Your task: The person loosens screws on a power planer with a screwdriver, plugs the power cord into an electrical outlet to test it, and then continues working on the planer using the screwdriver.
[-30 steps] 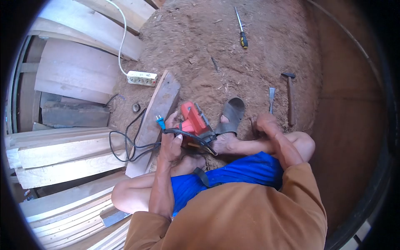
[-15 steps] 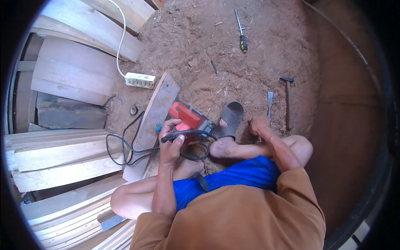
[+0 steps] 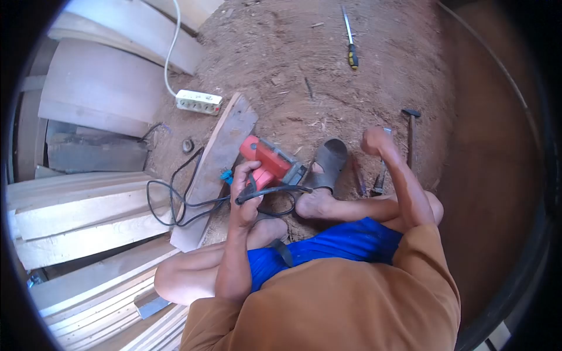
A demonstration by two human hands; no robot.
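Note:
My left hand (image 3: 246, 190) is wrapped around the rear handle of a red electric planer (image 3: 270, 165), with its black cord running across the fingers. The planer is tilted, its grey base facing right toward my sandal (image 3: 329, 162). My right hand (image 3: 377, 141) is closed over the blade end of a chisel (image 3: 380, 180) on the dirt floor; anything inside its fingers is hidden. Just left of the chisel lies a slim reddish tool (image 3: 358, 177), and to the right is a hammer (image 3: 411, 134).
A wooden board (image 3: 219, 155) lies beside the planer. The black cord (image 3: 172, 202) loops over it. Beyond are a white power strip (image 3: 199, 102) and a yellow-black screwdriver (image 3: 352, 55). Stacked planks (image 3: 88, 202) line the left; a brown panel (image 3: 486, 146) bounds the right.
My right hand has moved forward and slightly right, uncovering the slim reddish tool and now covering the chisel's upper part. My left hand still holds the planer, which has shifted slightly.

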